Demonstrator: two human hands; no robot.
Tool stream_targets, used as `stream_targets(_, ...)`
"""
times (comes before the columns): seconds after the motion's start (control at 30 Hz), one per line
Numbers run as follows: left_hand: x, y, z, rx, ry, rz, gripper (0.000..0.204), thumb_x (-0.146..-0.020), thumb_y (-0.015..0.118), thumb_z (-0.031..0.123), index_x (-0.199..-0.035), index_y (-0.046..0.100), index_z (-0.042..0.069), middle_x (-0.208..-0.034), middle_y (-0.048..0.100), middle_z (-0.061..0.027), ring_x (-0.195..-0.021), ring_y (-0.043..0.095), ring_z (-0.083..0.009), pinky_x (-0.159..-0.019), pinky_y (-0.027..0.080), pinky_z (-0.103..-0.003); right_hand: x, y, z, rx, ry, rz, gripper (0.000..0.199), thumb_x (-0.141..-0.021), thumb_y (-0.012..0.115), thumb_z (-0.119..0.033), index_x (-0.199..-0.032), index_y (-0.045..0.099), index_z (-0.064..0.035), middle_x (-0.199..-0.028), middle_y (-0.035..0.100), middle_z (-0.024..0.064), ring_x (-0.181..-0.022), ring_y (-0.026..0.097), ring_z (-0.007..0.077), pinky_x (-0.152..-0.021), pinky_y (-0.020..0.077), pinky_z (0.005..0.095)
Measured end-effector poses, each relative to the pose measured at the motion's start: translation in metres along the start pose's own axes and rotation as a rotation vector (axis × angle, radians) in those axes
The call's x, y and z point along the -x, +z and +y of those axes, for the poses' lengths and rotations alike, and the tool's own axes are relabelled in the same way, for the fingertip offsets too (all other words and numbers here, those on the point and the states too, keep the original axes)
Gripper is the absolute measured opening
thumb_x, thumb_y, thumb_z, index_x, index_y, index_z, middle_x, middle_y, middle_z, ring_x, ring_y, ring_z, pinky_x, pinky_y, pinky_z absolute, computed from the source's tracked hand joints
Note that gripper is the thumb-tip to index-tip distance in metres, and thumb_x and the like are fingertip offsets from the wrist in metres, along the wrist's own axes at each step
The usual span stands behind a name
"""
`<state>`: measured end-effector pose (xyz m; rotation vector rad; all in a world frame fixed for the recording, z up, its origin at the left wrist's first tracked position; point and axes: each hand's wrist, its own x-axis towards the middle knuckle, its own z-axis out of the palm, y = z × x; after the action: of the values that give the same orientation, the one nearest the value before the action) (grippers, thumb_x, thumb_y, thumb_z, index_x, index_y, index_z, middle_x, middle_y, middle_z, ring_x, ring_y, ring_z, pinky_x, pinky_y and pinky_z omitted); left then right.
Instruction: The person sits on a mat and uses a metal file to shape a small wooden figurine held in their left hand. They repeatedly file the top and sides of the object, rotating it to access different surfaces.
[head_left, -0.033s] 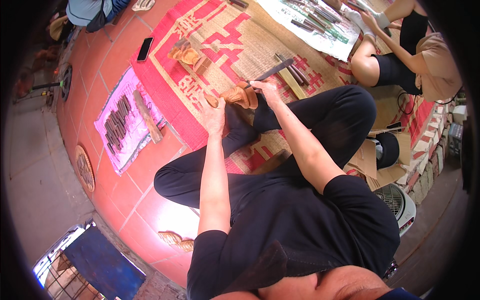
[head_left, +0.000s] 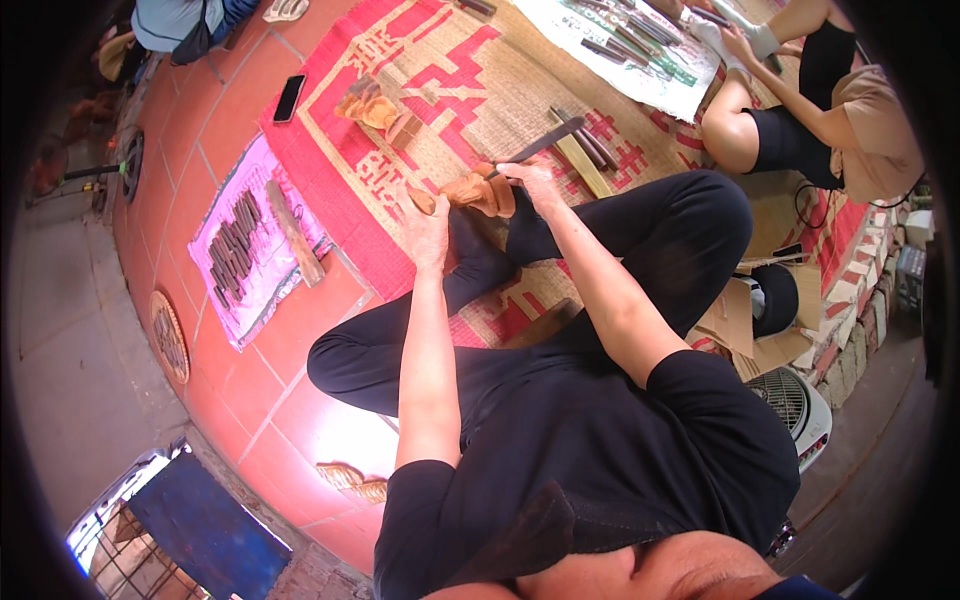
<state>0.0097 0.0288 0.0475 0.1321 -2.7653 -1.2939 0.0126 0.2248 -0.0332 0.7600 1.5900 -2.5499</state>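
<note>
My left hand (head_left: 426, 232) is closed around the left end of a carved reddish-brown wooden piece (head_left: 480, 194), above my crossed feet. At the other end of the carving, my right hand (head_left: 536, 184) grips a long, dark, flat tool that looks like a file (head_left: 548, 139). Its blade points up and to the right, away from me. Where the tool meets the wood is partly hidden by my right fingers. Just beyond the hands, a second wooden carving (head_left: 368, 106) rests on the mat beside a small brown block (head_left: 404, 131).
Wooden strips (head_left: 582, 165) lie right of the file. On the left, a pink cloth (head_left: 235, 290) bears several dark tools and a wooden mallet (head_left: 294, 236). A phone (head_left: 289, 99) lies on the mat's edge. A co-worker (head_left: 850, 120) sits at the far right near a white tool sheet (head_left: 560, 30).
The file's blade has shifted very slightly in my right hand. My left hand and the carving stay in nearly the same place.
</note>
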Motion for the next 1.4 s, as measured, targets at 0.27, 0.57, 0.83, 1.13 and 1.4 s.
stream_targets(0.27, -0.001, 0.000, 0.003, -0.024, 0.031, -0.005, 0.069, -0.075, 0.068, 0.019, -0.134, 0.036, 0.004, -0.129, 0.044, -0.0240, -0.121, 0.041, -0.0379, -0.103, 0.033, -0.043, -0.008, -0.001, 0.000, 0.088, -0.039, 0.003, 0.022, -0.074, 0.073, -0.015, -0.091, 0.071, -0.0021, -0.082, 0.068, 0.0038, -0.074, 0.060, 0.0111, -0.071, 0.0469, 0.0261)
stream_targets(0.57, -0.004, 0.000, 0.004, -0.036, 0.034, -0.019, 0.070, -0.075, 0.068, 0.021, -0.135, 0.035, 0.005, -0.129, 0.044, -0.0242, -0.121, 0.042, -0.0385, -0.102, 0.034, -0.044, 0.002, 0.009, -0.011, 0.082, -0.072, 0.004, 0.015, -0.075, 0.072, -0.015, -0.081, 0.070, -0.0023, -0.074, 0.066, 0.0029, -0.065, 0.058, 0.0107, -0.064, 0.0462, 0.0248)
stream_targets(0.83, -0.004, 0.004, 0.000, -0.045, 0.015, -0.018, 0.069, -0.076, 0.067, 0.023, -0.134, 0.035, 0.005, -0.130, 0.044, -0.0220, -0.122, 0.041, -0.0367, -0.103, 0.034, -0.043, -0.001, 0.002, -0.002, 0.066, -0.057, -0.076, 0.020, -0.073, 0.074, -0.018, -0.084, 0.069, -0.0022, -0.078, 0.067, 0.0037, -0.071, 0.061, 0.0122, -0.062, 0.0466, 0.0254)
stream_targets(1.13, -0.007, 0.000, -0.010, -0.082, 0.036, -0.038, 0.072, -0.079, 0.066, 0.030, -0.138, 0.034, 0.005, -0.136, 0.041, -0.0217, -0.129, 0.035, -0.0364, -0.107, 0.029, -0.042, 0.000, 0.004, -0.005, -0.001, -0.031, 0.033, 0.018, -0.073, 0.072, -0.013, -0.086, 0.070, -0.0014, -0.078, 0.067, 0.0043, -0.070, 0.062, 0.0129, -0.067, 0.0490, 0.0279)
stream_targets(1.4, -0.009, 0.006, -0.026, -0.126, 0.086, -0.034, 0.069, -0.084, 0.062, 0.037, -0.139, 0.034, 0.007, -0.139, 0.038, -0.0218, -0.128, 0.036, -0.0381, -0.107, 0.029, -0.046, 0.000, 0.011, 0.000, 0.085, -0.140, 0.127, 0.017, -0.069, 0.071, -0.014, -0.080, 0.068, -0.0018, -0.070, 0.065, 0.0033, -0.058, 0.059, 0.0130, -0.050, 0.0482, 0.0271)
